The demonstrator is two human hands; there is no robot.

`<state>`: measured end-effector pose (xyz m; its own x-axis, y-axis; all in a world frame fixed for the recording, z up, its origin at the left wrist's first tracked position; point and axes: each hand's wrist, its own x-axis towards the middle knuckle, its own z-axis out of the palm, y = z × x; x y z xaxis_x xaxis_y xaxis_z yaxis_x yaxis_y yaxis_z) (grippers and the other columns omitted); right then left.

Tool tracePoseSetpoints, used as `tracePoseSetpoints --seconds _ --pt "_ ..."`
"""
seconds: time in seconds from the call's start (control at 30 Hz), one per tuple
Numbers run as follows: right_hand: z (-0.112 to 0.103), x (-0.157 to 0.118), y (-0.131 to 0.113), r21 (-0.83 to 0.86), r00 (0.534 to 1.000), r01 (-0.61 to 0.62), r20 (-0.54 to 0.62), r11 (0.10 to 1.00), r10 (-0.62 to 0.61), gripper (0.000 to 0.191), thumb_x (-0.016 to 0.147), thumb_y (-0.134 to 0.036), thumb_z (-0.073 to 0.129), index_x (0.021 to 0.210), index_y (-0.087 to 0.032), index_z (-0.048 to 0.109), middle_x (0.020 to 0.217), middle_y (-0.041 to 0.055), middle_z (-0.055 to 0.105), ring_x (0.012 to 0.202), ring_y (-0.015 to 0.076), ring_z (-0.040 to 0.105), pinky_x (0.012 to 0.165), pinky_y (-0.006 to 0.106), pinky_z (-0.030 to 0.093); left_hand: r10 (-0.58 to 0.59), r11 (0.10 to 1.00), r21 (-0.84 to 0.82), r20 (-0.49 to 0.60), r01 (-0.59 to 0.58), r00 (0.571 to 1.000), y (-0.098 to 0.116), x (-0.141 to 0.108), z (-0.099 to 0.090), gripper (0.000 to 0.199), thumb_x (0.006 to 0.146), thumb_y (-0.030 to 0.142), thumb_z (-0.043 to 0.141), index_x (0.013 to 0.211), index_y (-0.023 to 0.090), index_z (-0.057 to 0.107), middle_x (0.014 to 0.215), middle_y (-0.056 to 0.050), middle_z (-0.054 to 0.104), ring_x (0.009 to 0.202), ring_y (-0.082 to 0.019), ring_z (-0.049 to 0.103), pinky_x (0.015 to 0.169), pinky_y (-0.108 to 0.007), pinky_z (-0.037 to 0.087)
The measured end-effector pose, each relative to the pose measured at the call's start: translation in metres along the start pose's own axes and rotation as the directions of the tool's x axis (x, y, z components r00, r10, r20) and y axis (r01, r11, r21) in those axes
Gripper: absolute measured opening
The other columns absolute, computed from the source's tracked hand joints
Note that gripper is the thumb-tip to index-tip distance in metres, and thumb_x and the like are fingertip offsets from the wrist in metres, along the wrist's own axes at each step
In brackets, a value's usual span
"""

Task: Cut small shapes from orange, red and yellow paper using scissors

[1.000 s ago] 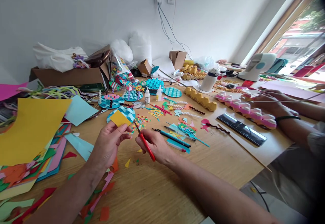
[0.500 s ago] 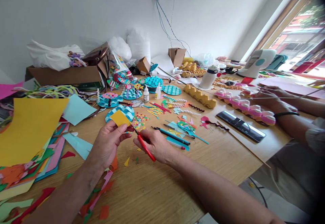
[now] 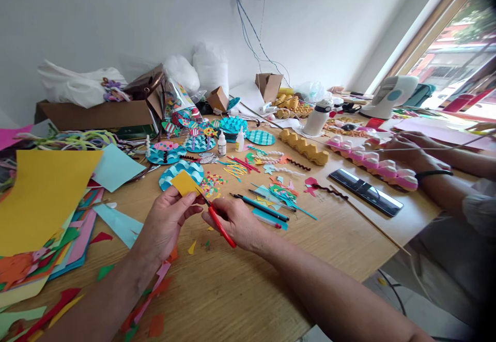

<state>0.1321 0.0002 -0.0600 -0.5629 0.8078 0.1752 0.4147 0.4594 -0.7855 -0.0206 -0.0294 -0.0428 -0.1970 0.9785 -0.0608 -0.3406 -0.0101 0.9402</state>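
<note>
Pinched between the thumb and fingers of my left hand (image 3: 168,218) is a small piece of yellow paper (image 3: 183,183), held up above the table. My right hand (image 3: 238,223) is closed around the red handles of a pair of scissors (image 3: 220,223). The blades meet the right edge of the yellow paper. Behind the paper lies a blue wavy-patterned disc (image 3: 170,173), with a heap of tiny coloured paper bits (image 3: 213,183) to its right. A small yellow scrap (image 3: 192,247) rests on the table below my hands.
Coloured sheets (image 3: 46,197) and offcuts pile up at left. Pens (image 3: 267,208), glue bottles (image 3: 239,140), a black phone (image 3: 366,192) and a thin stick (image 3: 377,226) lie ahead and right. Another person's hands (image 3: 411,151) are beside a pink egg-carton strip (image 3: 372,164).
The yellow paper has tilted slightly against the scissor blades, both hands keeping their hold. The whole view has shifted a little.
</note>
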Motion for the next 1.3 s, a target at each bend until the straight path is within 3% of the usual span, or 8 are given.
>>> tracePoseSetpoints --seconds 0.7,1.0,1.17,1.3 --pt "0.004 0.000 0.008 -0.044 0.999 0.012 -0.036 0.999 -0.014 0.048 0.087 -0.055 0.049 0.058 -0.018 0.039 0.049 -0.0056 0.033 0.048 0.0067 0.027 0.045 0.021 0.020 -0.041 0.999 0.008 0.005 0.040 0.999 0.000 0.002 0.000 0.030 0.058 0.027 0.082 0.085 0.017 0.072 0.079 -0.001 0.074 0.069 -0.013 0.065 0.060 -0.021 0.054" --pt "0.004 0.001 0.008 -0.024 1.000 0.013 -0.019 1.000 -0.013 0.047 0.087 -0.055 0.047 0.059 -0.017 0.042 0.050 -0.0050 0.036 0.047 0.0066 0.030 0.046 0.020 0.022 0.004 1.000 -0.008 -0.006 -0.004 1.000 -0.001 0.006 -0.005 0.024 0.063 0.031 0.078 0.081 0.018 0.070 0.079 0.000 0.072 0.068 -0.015 0.067 0.060 -0.025 0.057" --pt "0.004 0.000 0.006 -0.007 1.000 0.010 -0.014 1.000 -0.010 0.047 0.086 -0.053 0.051 0.058 -0.017 0.043 0.050 -0.0054 0.036 0.047 0.0062 0.031 0.046 0.020 0.023 -0.019 1.000 0.000 -0.042 0.019 0.999 0.000 0.006 -0.003 0.026 0.058 0.030 0.081 0.077 0.016 0.069 0.074 0.000 0.072 0.064 -0.015 0.067 0.057 -0.024 0.056" --pt "0.003 -0.002 0.005 0.036 1.000 -0.017 -0.002 0.999 0.017 0.045 0.086 -0.052 0.053 0.059 -0.017 0.044 0.050 -0.0061 0.035 0.048 0.0062 0.029 0.045 0.019 0.022 -0.052 0.998 0.018 -0.010 0.052 0.999 0.000 0.002 -0.001 0.026 0.059 0.032 0.080 0.076 0.016 0.069 0.073 -0.001 0.072 0.064 -0.016 0.066 0.058 -0.026 0.056"
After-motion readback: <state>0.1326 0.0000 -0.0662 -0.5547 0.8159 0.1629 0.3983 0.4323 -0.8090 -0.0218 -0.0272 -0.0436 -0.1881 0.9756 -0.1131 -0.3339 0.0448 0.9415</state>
